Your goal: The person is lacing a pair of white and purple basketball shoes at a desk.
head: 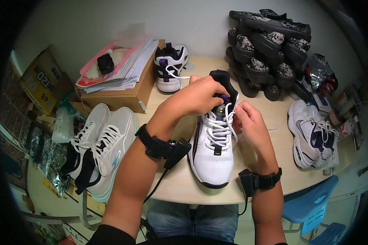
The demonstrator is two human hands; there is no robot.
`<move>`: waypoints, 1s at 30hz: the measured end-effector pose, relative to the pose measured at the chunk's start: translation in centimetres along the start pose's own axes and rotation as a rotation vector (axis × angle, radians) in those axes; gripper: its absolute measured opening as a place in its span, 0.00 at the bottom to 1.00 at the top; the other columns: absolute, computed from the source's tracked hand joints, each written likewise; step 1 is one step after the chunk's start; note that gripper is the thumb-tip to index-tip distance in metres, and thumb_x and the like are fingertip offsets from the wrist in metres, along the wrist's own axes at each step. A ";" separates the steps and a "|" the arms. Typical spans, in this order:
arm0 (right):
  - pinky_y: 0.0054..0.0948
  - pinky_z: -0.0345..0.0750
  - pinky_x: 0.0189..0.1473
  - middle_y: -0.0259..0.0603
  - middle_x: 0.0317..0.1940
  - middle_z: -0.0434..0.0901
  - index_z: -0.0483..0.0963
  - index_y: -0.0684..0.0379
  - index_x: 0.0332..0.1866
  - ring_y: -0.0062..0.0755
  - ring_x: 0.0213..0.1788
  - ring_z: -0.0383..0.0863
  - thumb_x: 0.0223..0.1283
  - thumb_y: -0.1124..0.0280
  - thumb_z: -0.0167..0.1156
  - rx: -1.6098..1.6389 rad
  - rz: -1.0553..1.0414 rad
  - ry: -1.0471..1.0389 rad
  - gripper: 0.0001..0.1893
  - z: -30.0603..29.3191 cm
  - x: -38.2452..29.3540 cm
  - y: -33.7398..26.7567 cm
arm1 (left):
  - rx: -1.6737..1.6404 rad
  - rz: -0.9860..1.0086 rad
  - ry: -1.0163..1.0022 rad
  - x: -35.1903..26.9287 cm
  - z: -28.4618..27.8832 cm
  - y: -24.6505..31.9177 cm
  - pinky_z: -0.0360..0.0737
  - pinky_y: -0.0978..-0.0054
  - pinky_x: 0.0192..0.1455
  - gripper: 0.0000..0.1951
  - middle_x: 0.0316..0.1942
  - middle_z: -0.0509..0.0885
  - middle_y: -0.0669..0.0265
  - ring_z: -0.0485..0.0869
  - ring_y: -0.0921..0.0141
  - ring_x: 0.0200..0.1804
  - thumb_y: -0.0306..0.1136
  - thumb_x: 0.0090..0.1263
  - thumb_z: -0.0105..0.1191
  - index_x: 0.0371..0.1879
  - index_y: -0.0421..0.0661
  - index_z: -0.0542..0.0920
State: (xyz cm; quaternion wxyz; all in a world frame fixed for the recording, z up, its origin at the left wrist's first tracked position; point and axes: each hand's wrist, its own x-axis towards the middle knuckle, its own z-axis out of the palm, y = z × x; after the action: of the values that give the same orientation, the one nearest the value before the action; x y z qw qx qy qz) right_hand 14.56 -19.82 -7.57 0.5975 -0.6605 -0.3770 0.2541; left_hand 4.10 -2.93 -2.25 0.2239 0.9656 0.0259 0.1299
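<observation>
A white sneaker [216,162] with black and purple parts stands on the pale wooden table, its toe towards me. My left hand [207,93] reaches over the shoe's opening, with thumb and fingertips pinching the purple-edged top of the tongue [224,101]. At the right side of the collar my right hand [247,118] has its thumb and index finger together at the upper eyelets, apparently on the white lace [228,122]; the exact grip is partly hidden. A similar sneaker [171,69], its lace loose, stands behind my left hand.
Grey-white sneakers [113,147] stand at left, below a cardboard box [119,99] topped with papers [125,70]. Black camouflage-patterned shoes [266,55] are piled at the back right. Another white pair [306,134] stands at right, above a blue chair [312,205].
</observation>
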 end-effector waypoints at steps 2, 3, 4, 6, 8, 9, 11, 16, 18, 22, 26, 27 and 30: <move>0.23 0.69 0.27 0.35 0.23 0.76 0.71 0.63 0.30 0.21 0.24 0.73 0.65 0.67 0.50 0.118 0.083 -0.013 0.11 0.1 0.1 -0.7 | 0.005 -0.001 -0.009 -0.2 -0.1 0.0 0.66 0.67 0.57 0.13 0.41 0.85 0.62 0.77 0.63 0.49 0.31 0.59 0.59 0.44 0.48 0.84; 0.23 0.69 0.27 0.35 0.23 0.76 0.71 0.63 0.30 0.21 0.24 0.73 0.65 0.67 0.50 0.120 0.077 -0.019 0.11 -0.2 0.5 -0.4 | 0.017 -0.011 -0.014 -0.4 -0.4 0.1 0.66 0.67 0.58 0.13 0.41 0.84 0.63 0.77 0.63 0.49 0.32 0.59 0.59 0.44 0.47 0.84; 0.24 0.69 0.26 0.36 0.21 0.75 0.71 0.64 0.28 0.22 0.22 0.73 0.62 0.68 0.50 0.023 0.157 -0.020 0.11 -1.2 1.0 0.5 | -0.004 -0.008 -0.034 -0.3 -0.3 0.2 0.64 0.67 0.58 0.13 0.41 0.84 0.64 0.76 0.63 0.50 0.32 0.61 0.58 0.44 0.48 0.84; 0.26 0.72 0.25 0.37 0.16 0.73 0.73 0.64 0.25 0.26 0.18 0.72 0.57 0.70 0.49 -0.175 0.249 0.064 0.10 -1.6 1.6 1.4 | 0.049 -0.007 -0.022 -0.1 0.0 1.0 0.63 0.67 0.57 0.13 0.41 0.84 0.65 0.75 0.63 0.50 0.32 0.61 0.57 0.44 0.49 0.84; 0.25 0.72 0.26 0.37 0.17 0.74 0.73 0.65 0.27 0.25 0.19 0.73 0.56 0.71 0.50 -0.179 0.226 0.101 0.09 -1.2 1.3 1.2 | 0.138 -0.005 0.002 -0.3 0.5 1.5 0.59 0.66 0.56 0.13 0.40 0.84 0.66 0.74 0.65 0.51 0.32 0.62 0.56 0.45 0.50 0.84; 0.24 0.73 0.26 0.36 0.19 0.75 0.74 0.65 0.29 0.24 0.20 0.73 0.56 0.71 0.50 -0.180 0.202 0.129 0.08 -0.9 1.1 0.9 | 0.141 -0.007 0.005 -0.4 0.4 1.4 0.59 0.66 0.56 0.13 0.40 0.84 0.66 0.74 0.65 0.51 0.32 0.62 0.56 0.45 0.50 0.84; 0.23 0.73 0.27 0.35 0.20 0.75 0.74 0.65 0.30 0.22 0.21 0.73 0.57 0.72 0.51 -0.118 0.080 0.126 0.07 -1.2 0.9 0.5 | 0.108 -0.050 -0.019 -0.5 0.3 1.0 0.59 0.66 0.57 0.12 0.40 0.84 0.66 0.74 0.65 0.50 0.33 0.62 0.56 0.45 0.51 0.84; 0.19 0.72 0.29 0.31 0.22 0.74 0.73 0.64 0.30 0.16 0.24 0.72 0.62 0.70 0.55 -0.056 -0.111 0.104 0.09 -0.1 0.1 -0.4 | 0.025 -0.010 0.039 -0.7 0.4 -0.2 0.59 0.66 0.58 0.13 0.40 0.84 0.66 0.75 0.65 0.50 0.33 0.62 0.57 0.45 0.51 0.84; 0.20 0.72 0.29 0.31 0.21 0.74 0.73 0.64 0.30 0.17 0.24 0.72 0.61 0.70 0.55 -0.023 -0.095 0.090 0.08 -0.3 0.3 -0.1 | 0.049 -0.001 0.049 -0.5 0.6 0.0 0.59 0.66 0.58 0.12 0.40 0.84 0.66 0.75 0.65 0.50 0.33 0.62 0.57 0.45 0.51 0.84; 0.23 0.72 0.29 0.31 0.19 0.73 0.71 0.65 0.27 0.22 0.23 0.73 0.57 0.72 0.55 -0.336 -0.021 0.212 0.08 -2.9 1.6 2.4 | 0.091 -0.009 -0.008 -0.4 0.6 0.7 0.59 0.66 0.57 0.12 0.40 0.84 0.66 0.75 0.65 0.50 0.33 0.62 0.56 0.44 0.50 0.84; 0.24 0.73 0.34 0.32 0.23 0.75 0.71 0.66 0.31 0.24 0.27 0.75 0.54 0.74 0.56 -0.423 0.130 0.179 0.06 -3.2 2.0 2.5 | 0.087 0.043 0.052 -0.6 0.8 0.3 0.58 0.66 0.56 0.12 0.39 0.84 0.66 0.75 0.65 0.50 0.33 0.61 0.56 0.44 0.51 0.84; 0.23 0.73 0.36 0.32 0.25 0.76 0.71 0.66 0.33 0.22 0.30 0.75 0.55 0.74 0.56 -0.256 -0.021 0.179 0.06 -2.5 1.7 2.1 | 0.082 0.037 0.052 -0.7 0.7 0.2 0.58 0.66 0.56 0.12 0.39 0.84 0.66 0.75 0.65 0.50 0.33 0.61 0.56 0.44 0.51 0.84; 0.21 0.73 0.40 0.32 0.30 0.76 0.72 0.65 0.36 0.20 0.36 0.75 0.58 0.73 0.57 -0.007 -0.188 0.102 0.06 -1.4 0.8 0.3 | 0.050 0.030 0.041 -0.6 0.4 0.4 0.58 0.66 0.56 0.12 0.40 0.84 0.66 0.75 0.65 0.50 0.33 0.61 0.56 0.44 0.51 0.84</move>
State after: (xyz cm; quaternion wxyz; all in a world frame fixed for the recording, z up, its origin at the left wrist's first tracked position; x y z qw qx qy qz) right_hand 16.13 -20.02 -7.58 0.6347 -0.6364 -0.4074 0.1615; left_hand 3.59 -3.51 -2.59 0.1974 0.9682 0.0193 0.1521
